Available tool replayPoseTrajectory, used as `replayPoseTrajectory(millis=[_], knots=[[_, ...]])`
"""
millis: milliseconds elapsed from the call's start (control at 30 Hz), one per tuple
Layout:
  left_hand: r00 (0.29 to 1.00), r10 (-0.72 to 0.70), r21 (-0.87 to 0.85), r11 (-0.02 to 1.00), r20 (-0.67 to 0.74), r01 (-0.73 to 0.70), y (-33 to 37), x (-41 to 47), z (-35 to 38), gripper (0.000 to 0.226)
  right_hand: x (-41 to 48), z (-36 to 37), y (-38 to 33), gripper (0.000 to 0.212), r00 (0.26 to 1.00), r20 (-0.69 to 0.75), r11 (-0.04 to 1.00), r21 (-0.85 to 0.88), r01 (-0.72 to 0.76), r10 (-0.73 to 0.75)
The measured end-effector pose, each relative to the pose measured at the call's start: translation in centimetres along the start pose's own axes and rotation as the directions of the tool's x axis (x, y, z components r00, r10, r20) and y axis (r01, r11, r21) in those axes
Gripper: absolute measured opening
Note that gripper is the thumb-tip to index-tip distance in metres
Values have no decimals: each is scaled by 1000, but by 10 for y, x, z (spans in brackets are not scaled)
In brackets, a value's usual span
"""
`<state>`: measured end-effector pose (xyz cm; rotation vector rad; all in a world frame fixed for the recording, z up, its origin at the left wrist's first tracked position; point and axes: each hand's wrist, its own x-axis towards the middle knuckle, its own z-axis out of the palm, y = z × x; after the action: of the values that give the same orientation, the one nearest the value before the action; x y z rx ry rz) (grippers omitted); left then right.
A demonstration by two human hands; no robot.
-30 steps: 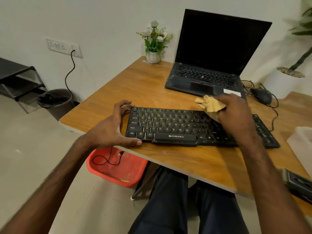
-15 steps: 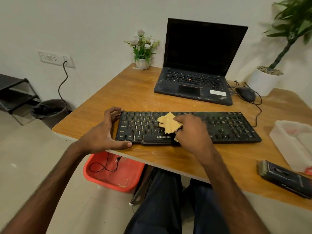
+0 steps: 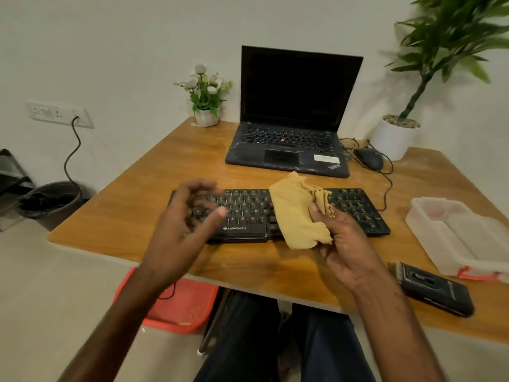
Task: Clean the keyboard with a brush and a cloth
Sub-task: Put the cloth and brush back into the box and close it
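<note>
From the head camera you see one wooden table (image 3: pixel 132 216) and, near its front edge, one black keyboard (image 3: pixel 248 208) lying flat and square to you. Your two hands are over it. Your left hand (image 3: pixel 181 230) is above the keyboard's left end with fingers loosely spread and the thumb out, holding nothing; it is blurred, so you cannot tell whether it touches the keys. Your right hand (image 3: pixel 344 244) is palm up over the keyboard's front edge, right of the middle, and pinches the one tan cloth (image 3: pixel 294 216) between thumb and fingers. The cloth hangs bunched in front of the keys and hides the middle of the board.

One black brush (image 3: pixel 435 290) lies flat at the table's front right, well apart from the keyboard, bristles towards your right wrist. Just behind it sits one translucent plastic container (image 3: pixel 457 238). At the back stand one open laptop (image 3: pixel 292 106) with a dark screen, one wired mouse (image 3: pixel 369 158) and two potted plants: a small flower pot (image 3: pixel 206 117) and a white planter (image 3: pixel 394 139). Below the table you see one red tub (image 3: pixel 181 310), and by the wall one dark bin (image 3: pixel 49 202)
</note>
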<state>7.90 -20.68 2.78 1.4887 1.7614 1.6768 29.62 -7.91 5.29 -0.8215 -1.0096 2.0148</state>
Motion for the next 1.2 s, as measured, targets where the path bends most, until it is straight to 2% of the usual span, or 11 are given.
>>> replayPoseTrajectory(millis=[133, 267, 433, 567, 633, 700, 767, 900, 933, 1100, 1200], knots=[[988, -73, 58, 996, 133, 66, 36, 3, 59, 54, -14, -11, -8, 31, 999, 21, 999, 31, 38, -39], [961, -175, -143, 968, 214, 208, 55, -2, 104, 61, -26, -24, -20, 35, 996, -37, 984, 152, 90, -86], [975, 22, -140, 990, 220, 9, 64, -10, 135, 98, -38, -41, -28, 35, 984, -146, 953, 272, 137, -99], [948, 269, 125, 948, 172, -292, 65, -6, 146, 63, -45, -49, -30, 43, 985, -137, 950, 278, 143, -108], [947, 313, 149, 935, 75, -321, 66, 0, 150, 45, -49, -52, -33, 46, 984, -123, 948, 275, 158, -128], [951, 309, 146, 942, -31, -301, 70, 10, 153, 33, -56, -59, -37, 43, 976, -109, 978, 72, 198, -189], [960, 264, 116, 960, -97, -253, 77, 21, 159, 30, -61, -65, -41, 36, 956, -114, 932, -281, 230, -270], [990, 139, -114, 983, -23, -141, 105, 36, 184, 26, -57, -86, -50, 70, 832, -114, 568, -780, 264, -543], [992, 126, -129, 984, 11, -124, 110, 39, 191, 25, -56, -89, -53, 75, 815, -100, 527, -806, 270, -570], [996, 9, -183, 983, 91, 7, 120, 47, 230, 26, -67, -102, -75, 63, 684, -235, 581, -744, 331, -691], [978, -62, -303, 945, 199, 122, 125, 45, 250, 24, -66, -117, -82, 39, 651, -215, 497, -820, 285, -728]])
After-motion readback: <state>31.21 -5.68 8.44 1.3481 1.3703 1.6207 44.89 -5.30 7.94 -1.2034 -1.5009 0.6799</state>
